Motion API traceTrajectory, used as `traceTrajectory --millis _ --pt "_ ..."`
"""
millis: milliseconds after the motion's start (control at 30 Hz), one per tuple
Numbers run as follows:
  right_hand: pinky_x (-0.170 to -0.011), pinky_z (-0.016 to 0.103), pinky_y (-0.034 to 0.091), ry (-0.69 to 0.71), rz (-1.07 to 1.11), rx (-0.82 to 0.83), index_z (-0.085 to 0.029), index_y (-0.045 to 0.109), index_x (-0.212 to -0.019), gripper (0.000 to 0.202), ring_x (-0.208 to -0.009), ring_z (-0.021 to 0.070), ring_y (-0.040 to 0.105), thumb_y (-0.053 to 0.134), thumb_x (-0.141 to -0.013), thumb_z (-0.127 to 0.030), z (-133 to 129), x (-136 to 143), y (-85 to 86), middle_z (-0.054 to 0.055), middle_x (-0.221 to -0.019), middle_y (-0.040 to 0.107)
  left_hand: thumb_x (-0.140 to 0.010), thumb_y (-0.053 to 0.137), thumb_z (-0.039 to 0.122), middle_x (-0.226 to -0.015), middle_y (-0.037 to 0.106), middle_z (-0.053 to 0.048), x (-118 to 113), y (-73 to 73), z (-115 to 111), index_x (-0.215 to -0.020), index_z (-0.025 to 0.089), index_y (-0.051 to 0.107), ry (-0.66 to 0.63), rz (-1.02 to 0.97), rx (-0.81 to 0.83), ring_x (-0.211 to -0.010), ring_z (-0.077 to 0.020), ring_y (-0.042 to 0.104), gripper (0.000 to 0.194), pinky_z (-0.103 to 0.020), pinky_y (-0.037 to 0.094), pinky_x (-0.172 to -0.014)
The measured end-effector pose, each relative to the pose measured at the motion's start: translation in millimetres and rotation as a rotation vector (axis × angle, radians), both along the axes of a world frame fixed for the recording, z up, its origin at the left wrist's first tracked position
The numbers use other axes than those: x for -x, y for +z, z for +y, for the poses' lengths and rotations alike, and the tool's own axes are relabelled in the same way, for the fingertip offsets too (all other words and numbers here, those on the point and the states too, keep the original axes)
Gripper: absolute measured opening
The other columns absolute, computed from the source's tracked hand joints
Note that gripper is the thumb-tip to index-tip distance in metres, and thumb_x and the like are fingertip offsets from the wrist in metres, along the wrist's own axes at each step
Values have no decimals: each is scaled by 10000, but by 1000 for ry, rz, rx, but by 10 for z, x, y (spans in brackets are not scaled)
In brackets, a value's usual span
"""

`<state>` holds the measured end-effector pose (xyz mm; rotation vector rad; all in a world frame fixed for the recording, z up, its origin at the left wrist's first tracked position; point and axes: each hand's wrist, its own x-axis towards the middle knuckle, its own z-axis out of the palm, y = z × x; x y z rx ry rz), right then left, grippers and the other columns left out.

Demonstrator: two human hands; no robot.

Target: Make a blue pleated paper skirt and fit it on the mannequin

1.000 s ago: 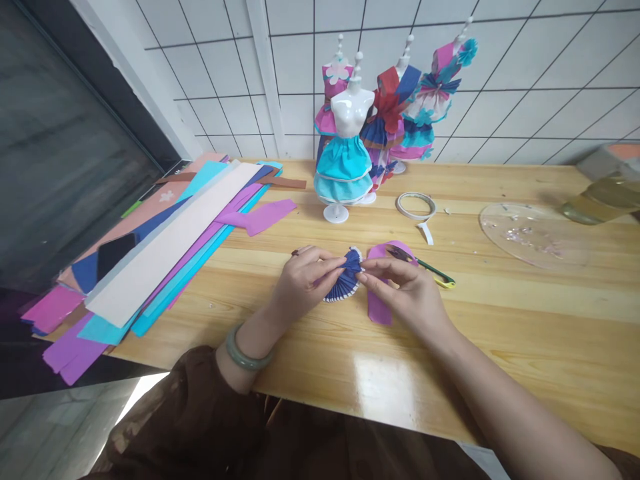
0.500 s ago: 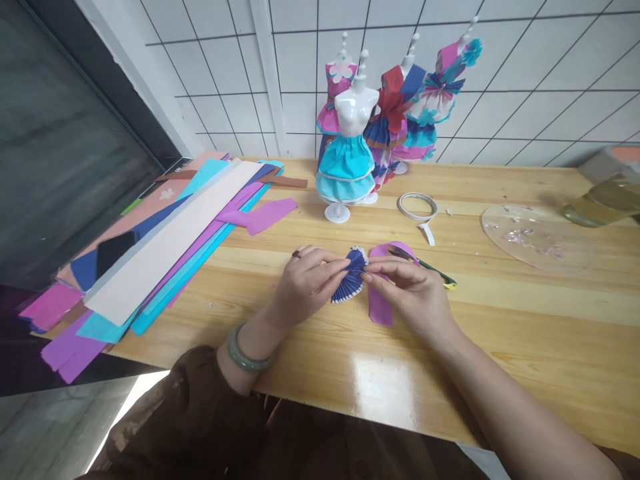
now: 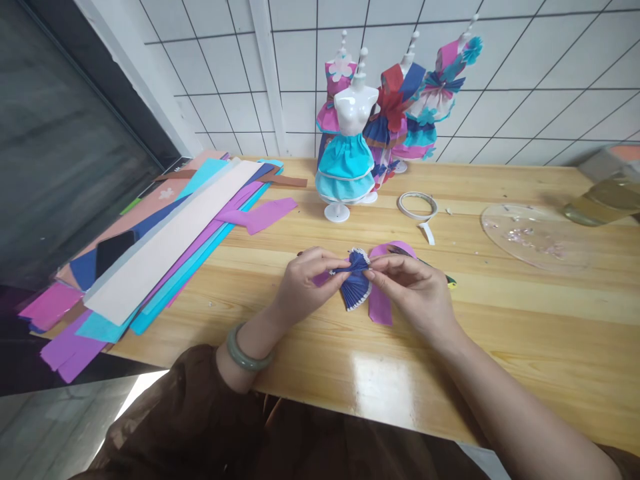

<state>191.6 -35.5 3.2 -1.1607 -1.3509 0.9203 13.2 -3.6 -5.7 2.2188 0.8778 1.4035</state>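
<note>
Between my two hands is a pleated dark blue paper fan [image 3: 356,293] with a white edge, its folds spreading above and below the pinched middle. My left hand [image 3: 313,280], with a green bangle on its wrist, pinches the fan from the left. Thumb and fingers of my right hand [image 3: 415,287] close on its right side. Just behind the right fingers lies a purple paper strip [image 3: 381,310] on the table. Scissors [image 3: 400,251] rest on the strip, mostly hidden by my right hand.
A white mannequin [image 3: 356,110] in a turquoise skirt stands at the back, with several dressed mannequins [image 3: 395,100] behind it. Colored paper strips [image 3: 175,240] and a phone [image 3: 114,253] lie left. A tape roll [image 3: 417,207], a clear plate [image 3: 535,237] and a glass container [image 3: 603,200] sit right.
The blue fan has turned a little and spread wider below the pinch, with a folded end now showing at my left fingertips. Both hands stay in nearly the same place.
</note>
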Motion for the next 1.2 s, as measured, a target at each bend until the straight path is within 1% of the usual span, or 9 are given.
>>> traceTrajectory --millis 133,233,333,467,633,733,833,1033,1200 --pt "-722 318 559 38 94 1 -209 632 -875 211 -744 158 654 730 -695 -257 11 -6 -42 30 -800 679 -739 643 142 -810 667 -76 0 8 -3 -864 133 682 -51 -50 131 -757 -134 631 130 -256 513 -680" --pt "-747 327 553 55 65 -23 -211 611 -1000 298 -794 161 649 710 -721 -245 18 -21 -76 39 -852 672 -738 641 138 -807 666 -78 4 6 -5 -858 128 684 -113 -79 212 -746 -133 627 127 -257 512 -673" --pt "-770 345 545 57 -76 -77 -213 591 -1101 352 -822 171 645 671 -761 -252 19 -48 -88 51 -897 671 -734 646 140 -815 670 -84 14 9 -3 -847 126 684 -158 -105 282 -756 -140 628 120 -272 514 -692" --pt "-842 399 506 83 -368 -227 -245 546 -1205 403 -927 204 616 614 -808 -243 24 -105 -53 77 -1041 642 -730 654 161 -815 671 -84 37 19 2 -830 129 685 -224 -107 368 -774 -151 632 110 -291 517 -717" --pt "-922 435 456 240 -639 -376 -271 445 -1310 489 -1139 239 505 551 -840 -190 24 -148 6 112 -1205 531 -739 639 177 -838 673 -88 62 5 10 -840 132 685 -275 -23 436 -757 -149 629 119 -282 513 -678" --pt "-930 446 456 320 -744 -368 -274 460 -1294 454 -1186 254 475 508 -854 -171 9 -139 21 125 -1291 471 -739 633 172 -828 671 -80 64 -9 16 -831 142 683 -304 7 412 -763 -149 623 109 -286 513 -687" --pt "-904 440 481 331 -793 -357 -263 535 -1212 373 -1132 255 524 504 -852 -173 4 -135 12 124 -1294 477 -744 624 164 -778 659 -69 64 -17 22 -819 141 680 -309 25 370 -725 -137 613 97 -282 509 -676" --pt "-887 436 489 316 -769 -368 -222 576 -1115 281 -1055 243 574 533 -840 -188 44 -170 -14 116 -1127 594 -758 612 160 -795 654 -73 86 -20 33 -877 141 689 -291 83 300 -714 -124 607 143 -257 502 -653" --pt "-810 402 512 318 -638 -319 -214 612 -998 174 -913 225 631 564 -831 -223 57 -182 0 84 -951 674 -769 612 182 -779 652 -60 94 -1 30 -879 162 695 -243 76 224 -698 -116 608 140 -248 508 -642"
